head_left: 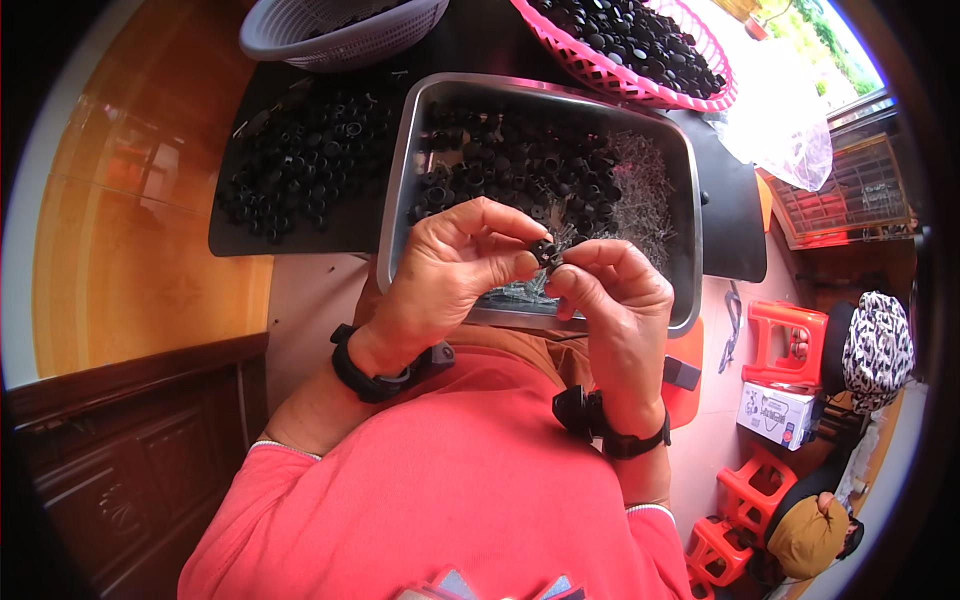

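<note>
My left hand [455, 265] pinches a small black round plastic part [544, 252] between thumb and forefinger. At the part's other side, the thumb and forefinger of my right hand [618, 290] close on its edge; whether they also hold a tiny piece is too small to tell. Both hands are over the near side of a metal tray [548, 84]. Inside it lie black plastic parts [500, 165], a heap of thin silvery pieces [645, 190] on the right, and clear pieces [520, 294] near the front.
Black ring-shaped parts [310, 165] are spread on the black table [735, 220] left of the tray. Behind stand a pale basket [345, 42] and a pink basket [600, 75] full of black caps. Red stools [785, 340] and a white box [776, 415] are at the right.
</note>
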A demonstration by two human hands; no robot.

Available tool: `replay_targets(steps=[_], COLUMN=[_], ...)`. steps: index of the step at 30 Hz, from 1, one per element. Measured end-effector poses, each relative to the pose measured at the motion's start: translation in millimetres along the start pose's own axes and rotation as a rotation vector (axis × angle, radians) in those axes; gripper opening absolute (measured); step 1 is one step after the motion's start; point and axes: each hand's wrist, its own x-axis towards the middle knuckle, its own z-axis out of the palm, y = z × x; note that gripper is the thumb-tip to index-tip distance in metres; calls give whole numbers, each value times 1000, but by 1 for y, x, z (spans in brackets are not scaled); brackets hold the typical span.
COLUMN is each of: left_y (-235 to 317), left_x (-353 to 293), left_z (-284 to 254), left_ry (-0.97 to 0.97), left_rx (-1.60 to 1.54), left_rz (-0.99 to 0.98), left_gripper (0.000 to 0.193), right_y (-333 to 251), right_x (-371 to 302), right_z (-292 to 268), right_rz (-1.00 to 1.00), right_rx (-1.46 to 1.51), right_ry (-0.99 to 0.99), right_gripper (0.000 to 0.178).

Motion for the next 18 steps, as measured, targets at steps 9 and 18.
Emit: replay_targets(steps=[9,18], left_y=[-4,-3], left_x=[-2,-2], left_z=[2,3], left_ry=[38,54], left_rx=[-5,36], left_rz=[-19,35], left_gripper=[20,20], right_y=[2,7], right_x=[5,7], right_z=[-4,-8], right_rz=[156,263], right_rx=[261,475], right_ry=[-85,-157], right_gripper=[13,11])
